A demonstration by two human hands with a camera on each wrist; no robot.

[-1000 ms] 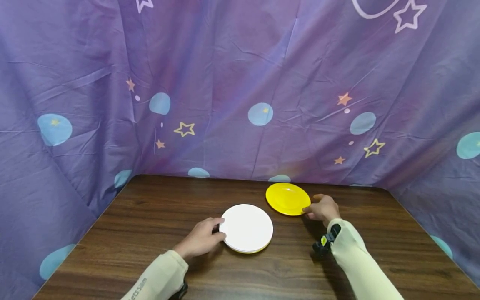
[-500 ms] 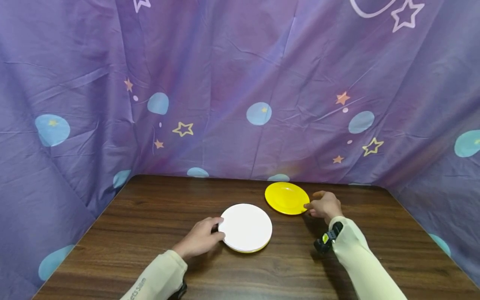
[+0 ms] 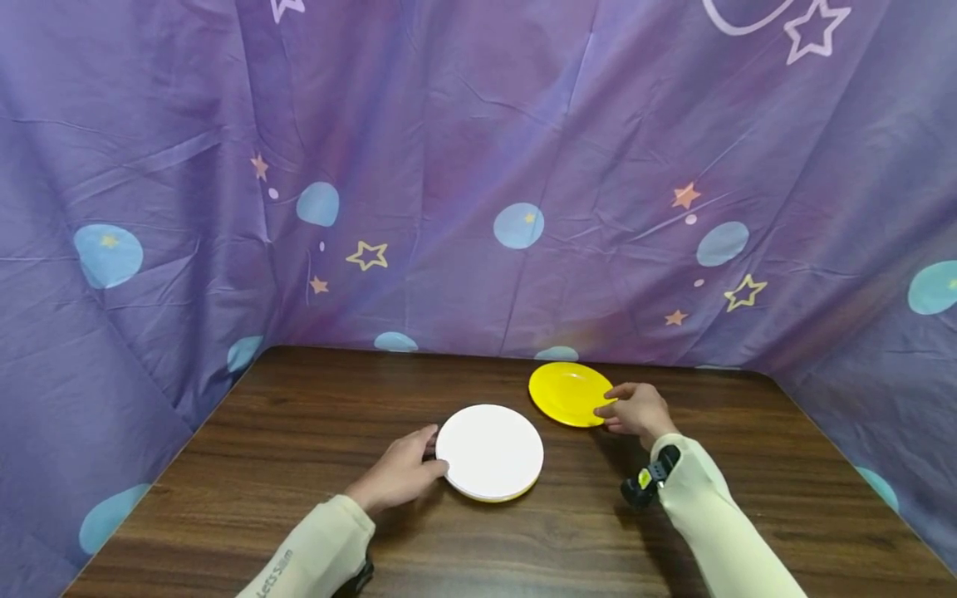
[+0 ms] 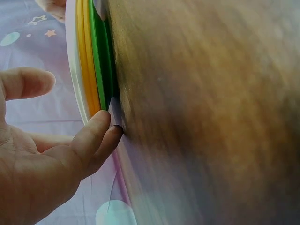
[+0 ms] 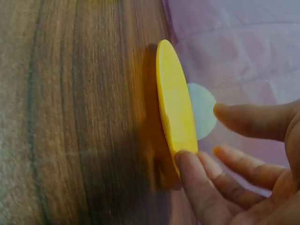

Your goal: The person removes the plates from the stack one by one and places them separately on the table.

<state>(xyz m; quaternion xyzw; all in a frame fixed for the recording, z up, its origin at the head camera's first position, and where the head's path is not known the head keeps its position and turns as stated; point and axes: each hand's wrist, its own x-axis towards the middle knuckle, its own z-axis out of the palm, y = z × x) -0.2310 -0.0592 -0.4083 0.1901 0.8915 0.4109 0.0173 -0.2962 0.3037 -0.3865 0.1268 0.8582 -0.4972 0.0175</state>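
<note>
A stack of round plates sits near the middle of the table, its white top plate (image 3: 489, 451) facing up. Seen edge-on in the left wrist view, yellow-orange rims (image 4: 85, 61) and a green plate (image 4: 100, 61) lie under the white one. My left hand (image 3: 399, 472) is at the stack's left side, lower fingertips against the edges and another digit held apart. Behind and right of the stack lies a yellow plate (image 3: 566, 394). My right hand (image 3: 638, 410) reaches to its right rim; one fingertip touches the edge, while the other fingers are spread loosely.
The dark wooden table (image 3: 299, 415) ends at a purple curtain (image 3: 449, 166) printed with stars and dots. Each wrist wears a black strap; the right one carries a small camera (image 3: 641, 486).
My right hand drew slightly off the yellow plate's rim, then moved back over it with its fingers spread. The left index finger has lifted from the white plate's edge. The plates have stayed put.
</note>
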